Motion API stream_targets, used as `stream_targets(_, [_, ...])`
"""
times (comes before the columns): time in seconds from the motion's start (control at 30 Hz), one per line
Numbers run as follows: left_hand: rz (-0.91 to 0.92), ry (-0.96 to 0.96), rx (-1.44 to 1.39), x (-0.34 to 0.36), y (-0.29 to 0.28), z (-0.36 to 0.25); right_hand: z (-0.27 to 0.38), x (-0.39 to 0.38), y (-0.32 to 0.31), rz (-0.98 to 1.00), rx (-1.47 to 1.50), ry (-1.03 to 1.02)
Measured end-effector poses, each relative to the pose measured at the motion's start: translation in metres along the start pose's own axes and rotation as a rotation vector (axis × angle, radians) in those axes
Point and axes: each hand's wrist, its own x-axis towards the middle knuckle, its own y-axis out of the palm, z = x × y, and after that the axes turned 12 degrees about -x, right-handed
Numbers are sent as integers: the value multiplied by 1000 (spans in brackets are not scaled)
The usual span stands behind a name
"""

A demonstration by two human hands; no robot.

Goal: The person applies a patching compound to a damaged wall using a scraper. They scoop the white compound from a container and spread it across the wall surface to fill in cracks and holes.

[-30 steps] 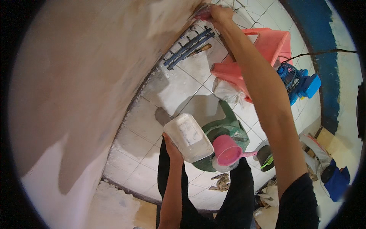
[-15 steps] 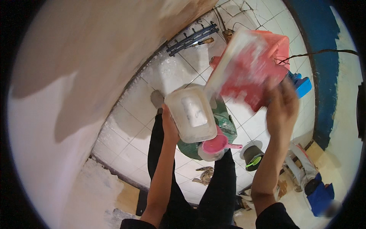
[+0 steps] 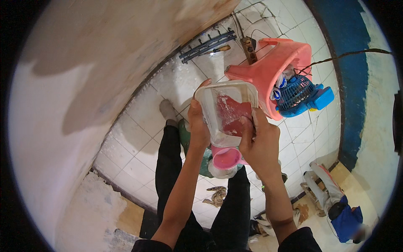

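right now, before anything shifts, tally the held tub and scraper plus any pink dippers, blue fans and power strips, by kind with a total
White tub, in the left hand: 1
Red scraper, in the right hand: 1
Pink dipper: 1
Blue fan: 1
Power strip: 1
Total: 5

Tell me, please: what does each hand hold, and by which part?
Left hand: the whitish tub, by its left side. Right hand: the flat red piece, by its right edge.

A smooth plastic tub (image 3: 210, 103) contrasts with a matt sheet (image 3: 233, 114) (its face streaked rough with chalky white), while a plastic stool (image 3: 285, 54) shows a soft sheen beside a matt, blotchy wall (image 3: 126, 33).
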Motion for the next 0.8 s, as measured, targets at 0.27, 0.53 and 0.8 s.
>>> stream_targets(0.27, [-53,58,196,10,-4,1,-44,10,21,-4,296,113])
stream_targets(0.53, [-74,35,195,31,-1,-13,-70,20,21,159,730,314])
stream_targets(0.8, [-195,-68,98,84,-58,-30,-76,85,30,168,1296,355])
